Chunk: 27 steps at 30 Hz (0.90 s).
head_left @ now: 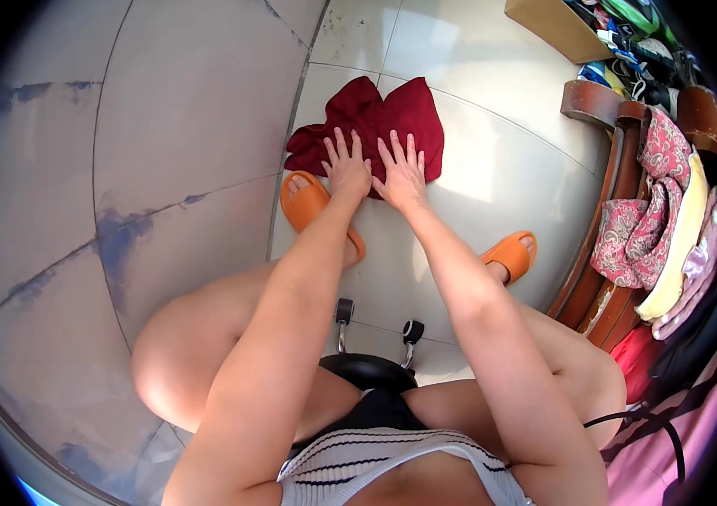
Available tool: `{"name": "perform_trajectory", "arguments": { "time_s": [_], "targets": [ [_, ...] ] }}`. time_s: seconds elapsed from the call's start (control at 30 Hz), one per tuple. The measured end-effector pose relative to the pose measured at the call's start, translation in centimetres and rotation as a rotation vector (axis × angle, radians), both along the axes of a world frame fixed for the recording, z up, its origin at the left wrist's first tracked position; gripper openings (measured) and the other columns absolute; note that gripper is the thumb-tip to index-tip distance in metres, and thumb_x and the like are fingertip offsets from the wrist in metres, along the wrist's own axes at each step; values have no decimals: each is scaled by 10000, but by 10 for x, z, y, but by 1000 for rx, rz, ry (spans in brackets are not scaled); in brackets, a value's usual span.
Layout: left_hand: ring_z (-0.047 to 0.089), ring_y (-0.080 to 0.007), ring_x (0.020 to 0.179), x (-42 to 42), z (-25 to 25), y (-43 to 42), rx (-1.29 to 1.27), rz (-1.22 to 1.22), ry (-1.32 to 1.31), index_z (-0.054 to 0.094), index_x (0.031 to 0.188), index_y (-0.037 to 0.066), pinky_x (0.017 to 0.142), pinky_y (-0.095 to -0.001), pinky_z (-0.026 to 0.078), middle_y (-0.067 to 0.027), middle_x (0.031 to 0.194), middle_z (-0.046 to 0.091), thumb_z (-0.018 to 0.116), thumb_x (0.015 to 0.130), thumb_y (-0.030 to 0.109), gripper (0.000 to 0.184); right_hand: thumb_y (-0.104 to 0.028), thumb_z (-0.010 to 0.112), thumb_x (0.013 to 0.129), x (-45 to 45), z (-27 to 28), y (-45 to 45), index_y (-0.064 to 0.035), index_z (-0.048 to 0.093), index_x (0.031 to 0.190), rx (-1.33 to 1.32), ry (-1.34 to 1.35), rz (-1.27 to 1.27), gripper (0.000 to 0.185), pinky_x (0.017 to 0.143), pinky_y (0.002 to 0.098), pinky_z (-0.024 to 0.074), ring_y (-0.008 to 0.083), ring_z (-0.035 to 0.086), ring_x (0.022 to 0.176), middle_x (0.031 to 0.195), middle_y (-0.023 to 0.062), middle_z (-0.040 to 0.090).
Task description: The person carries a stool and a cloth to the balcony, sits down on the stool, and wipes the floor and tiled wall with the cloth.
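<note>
A dark red cloth (413, 110) lies spread and wrinkled on the tiled floor in front of my feet. My left hand (347, 171) rests flat on its near left part, fingers stretched out and pointing away from me. Beside it, my right hand (402, 174) presses on the near right part of the cloth, its fingers spread. The two thumbs almost meet over the fabric. Neither hand grips anything. Some of the cloth's near edge is hidden under the hands.
Orange slippers (306, 202) are on my feet at both sides. A low wheeled stool (367, 369) is under me. To the right stands a wooden piece of furniture (590, 103) with folded patterned fabric (628, 244). A cardboard box (556, 29) sits far right; a tiled wall (190, 110) rises left.
</note>
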<state>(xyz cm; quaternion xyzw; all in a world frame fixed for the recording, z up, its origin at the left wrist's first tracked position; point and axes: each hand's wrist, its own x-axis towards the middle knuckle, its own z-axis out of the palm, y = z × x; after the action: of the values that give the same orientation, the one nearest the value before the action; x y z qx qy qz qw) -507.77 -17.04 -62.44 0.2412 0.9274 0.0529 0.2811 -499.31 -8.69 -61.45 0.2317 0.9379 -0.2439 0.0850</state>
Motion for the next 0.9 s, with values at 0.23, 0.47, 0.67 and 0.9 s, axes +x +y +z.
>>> {"name": "perform_trajectory", "arguments": {
  "time_s": [0.23,0.47,0.67,0.9],
  "targets": [
    [44,-321,1361,64,15,-19,11,-206,-99,171,1413,202,1051,-511,220,-83,1487,-7,506,841,189,663,-312,652,744,84,9,-44,-131,268,1378,-2,-70,-209,763,1052,536,183,360,92,1343,1469,102,126],
    [98,-303,1360,126,26,-53,-5,-351,-239,240,1398,182,1048,-510,235,-71,1489,26,508,811,156,645,-323,664,738,147,27,-78,-157,271,1379,-56,-276,-320,769,1029,501,274,339,99,1350,1471,86,129],
    [169,-282,1347,159,55,-86,-155,-448,-357,261,1389,173,1050,-505,229,-98,1468,158,493,840,285,606,-361,653,749,180,50,-81,-184,271,1385,-189,-516,-233,762,1058,378,274,299,190,1336,1471,72,152],
    [322,-291,1277,191,44,-120,-83,-446,-337,412,1283,135,1009,-450,325,-114,1402,311,511,844,277,472,-360,634,766,198,80,-122,-169,248,1392,-146,-462,-242,760,1065,366,256,246,232,1326,1464,82,178]
  ]
}}
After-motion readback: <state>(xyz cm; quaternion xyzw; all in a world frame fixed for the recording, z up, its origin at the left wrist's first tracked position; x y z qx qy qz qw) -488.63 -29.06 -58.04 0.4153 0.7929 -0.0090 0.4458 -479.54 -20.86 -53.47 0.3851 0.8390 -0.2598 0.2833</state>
